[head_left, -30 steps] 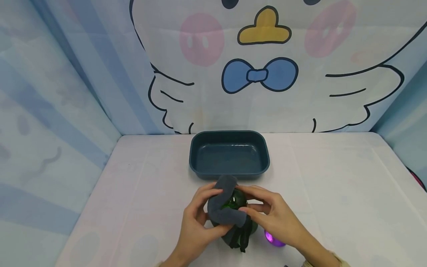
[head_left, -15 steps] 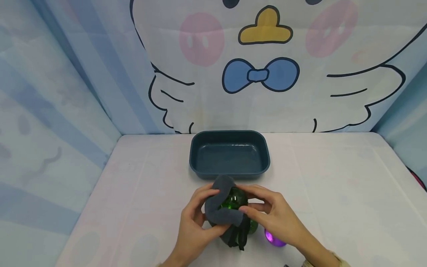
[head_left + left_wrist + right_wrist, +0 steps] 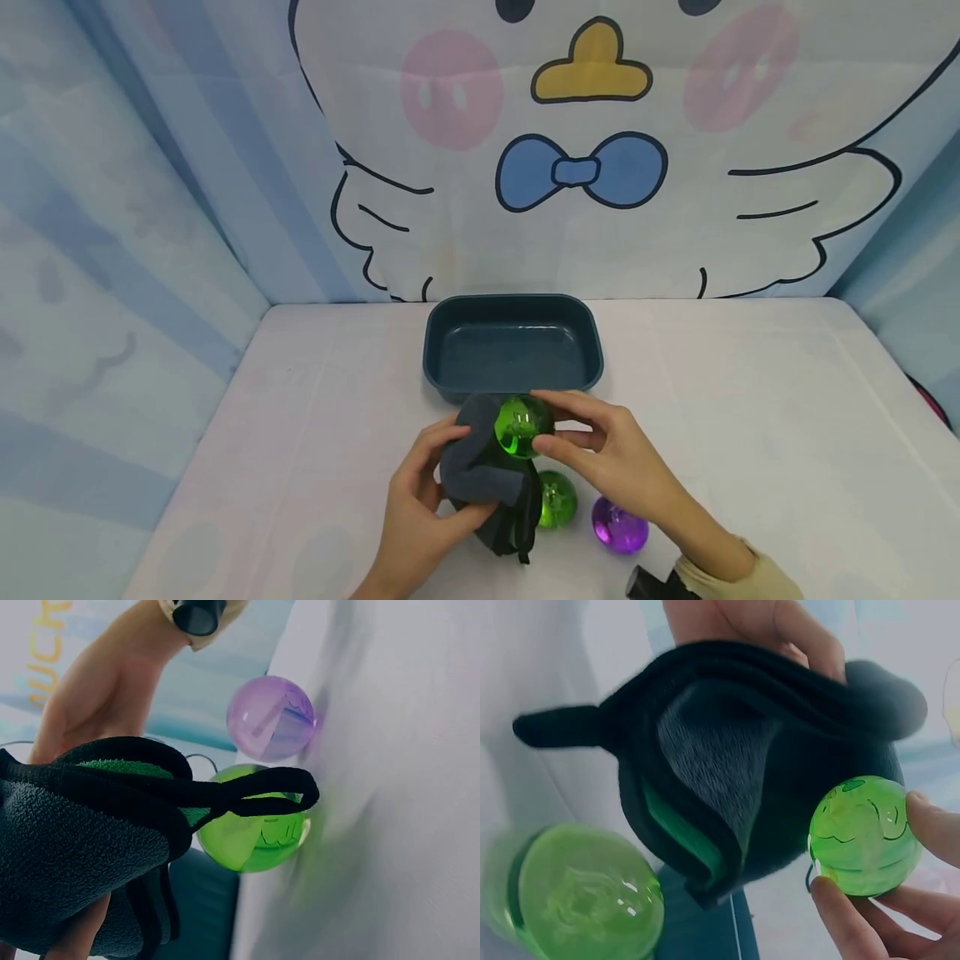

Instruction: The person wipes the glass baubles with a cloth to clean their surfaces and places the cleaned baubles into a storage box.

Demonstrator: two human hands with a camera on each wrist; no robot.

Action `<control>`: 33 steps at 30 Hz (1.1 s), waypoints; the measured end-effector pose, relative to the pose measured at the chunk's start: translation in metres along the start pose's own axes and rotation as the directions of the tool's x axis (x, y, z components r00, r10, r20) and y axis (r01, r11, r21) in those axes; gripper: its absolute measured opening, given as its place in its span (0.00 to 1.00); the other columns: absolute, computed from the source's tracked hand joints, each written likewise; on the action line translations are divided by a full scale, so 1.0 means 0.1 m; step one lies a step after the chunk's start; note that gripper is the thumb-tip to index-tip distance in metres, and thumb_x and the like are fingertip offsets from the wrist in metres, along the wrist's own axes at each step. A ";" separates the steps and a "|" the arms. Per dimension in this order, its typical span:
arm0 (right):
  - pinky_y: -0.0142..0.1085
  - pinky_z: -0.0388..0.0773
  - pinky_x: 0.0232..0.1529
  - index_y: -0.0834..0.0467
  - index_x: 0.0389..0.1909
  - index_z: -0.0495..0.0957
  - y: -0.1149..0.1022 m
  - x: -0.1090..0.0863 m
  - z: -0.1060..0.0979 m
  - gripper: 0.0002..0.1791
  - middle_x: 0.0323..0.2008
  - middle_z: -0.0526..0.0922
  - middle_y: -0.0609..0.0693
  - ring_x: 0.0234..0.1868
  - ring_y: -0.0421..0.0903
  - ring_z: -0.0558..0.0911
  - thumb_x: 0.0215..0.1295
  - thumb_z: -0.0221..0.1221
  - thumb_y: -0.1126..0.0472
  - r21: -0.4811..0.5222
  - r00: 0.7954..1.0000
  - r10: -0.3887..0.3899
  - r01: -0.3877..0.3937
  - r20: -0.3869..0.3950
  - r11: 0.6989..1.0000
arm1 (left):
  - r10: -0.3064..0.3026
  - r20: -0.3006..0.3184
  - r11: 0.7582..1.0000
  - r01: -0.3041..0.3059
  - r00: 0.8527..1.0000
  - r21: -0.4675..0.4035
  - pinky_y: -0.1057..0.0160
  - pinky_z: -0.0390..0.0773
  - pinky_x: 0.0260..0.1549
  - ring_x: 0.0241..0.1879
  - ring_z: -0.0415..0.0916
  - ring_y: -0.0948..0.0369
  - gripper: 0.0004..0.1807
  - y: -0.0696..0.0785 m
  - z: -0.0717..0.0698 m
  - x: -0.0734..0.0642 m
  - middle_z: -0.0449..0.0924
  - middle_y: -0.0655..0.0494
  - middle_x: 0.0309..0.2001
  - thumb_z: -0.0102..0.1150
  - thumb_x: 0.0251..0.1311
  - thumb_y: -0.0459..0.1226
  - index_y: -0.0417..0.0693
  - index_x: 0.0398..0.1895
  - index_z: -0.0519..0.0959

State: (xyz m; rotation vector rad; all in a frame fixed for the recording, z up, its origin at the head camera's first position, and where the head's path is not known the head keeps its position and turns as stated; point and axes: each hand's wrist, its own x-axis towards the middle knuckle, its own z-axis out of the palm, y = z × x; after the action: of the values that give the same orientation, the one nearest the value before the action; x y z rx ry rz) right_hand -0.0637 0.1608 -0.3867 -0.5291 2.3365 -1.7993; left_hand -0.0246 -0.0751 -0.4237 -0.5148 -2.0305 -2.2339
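My left hand grips a folded dark grey fleecy cloth. Black edging and a hanging loop show on the cloth in the left wrist view, with some green inside its fold. In my right hand a clear green ball is pinched between thumb and fingers. Face-like lines are drawn on this ball, held at the cloth's open fold. A second green ball sits on the table just right of the cloth, partly hidden by it. Beyond it lies a clear purple ball.
A dark teal basin stands at the back of the white-covered table, just behind the hands. A black cylindrical object shows by the right sleeve. Printed curtains enclose the table.
My right hand has lifted the green ball up out of the cloth's fold. My left hand and the cloth have shifted left, uncovering the second green ball.
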 end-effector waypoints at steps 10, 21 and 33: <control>0.33 0.82 0.49 0.60 0.65 0.73 -0.07 0.24 -0.08 0.29 0.61 0.76 0.58 0.55 0.54 0.83 0.64 0.66 0.56 -0.063 1.000 0.001 -0.002 -0.010 0.998 | 0.009 -0.005 1.000 -0.009 1.000 0.018 0.55 0.85 0.43 0.64 0.71 0.56 0.37 -0.02 -0.09 -0.03 0.66 0.45 0.67 0.72 0.47 0.22 0.43 0.64 0.70; 0.32 0.82 0.48 0.61 0.64 0.74 -0.01 0.54 -0.03 0.31 0.62 0.77 0.57 0.56 0.54 0.82 0.62 0.68 0.54 -0.158 1.000 -0.005 0.002 -0.015 0.987 | -0.076 -0.082 0.990 0.086 0.994 0.116 0.59 0.84 0.44 0.64 0.69 0.59 0.37 -0.01 -0.15 -0.08 0.68 0.52 0.66 0.75 0.46 0.25 0.52 0.62 0.73; 0.36 0.84 0.46 0.63 0.62 0.75 0.03 0.78 0.08 0.31 0.60 0.78 0.59 0.54 0.53 0.83 0.61 0.69 0.53 -0.310 0.999 -0.010 0.000 -0.032 0.951 | -0.153 -0.145 0.969 0.177 0.978 0.174 0.62 0.85 0.42 0.63 0.69 0.57 0.35 -0.03 -0.18 -0.08 0.69 0.53 0.63 0.78 0.44 0.29 0.59 0.58 0.78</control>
State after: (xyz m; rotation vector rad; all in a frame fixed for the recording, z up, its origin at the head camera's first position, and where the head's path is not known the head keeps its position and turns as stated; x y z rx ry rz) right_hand -0.1340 0.1260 -0.3838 -0.5474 2.6603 -1.4570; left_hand -0.0214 -0.0941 -0.4304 -0.1835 -2.2569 -2.0688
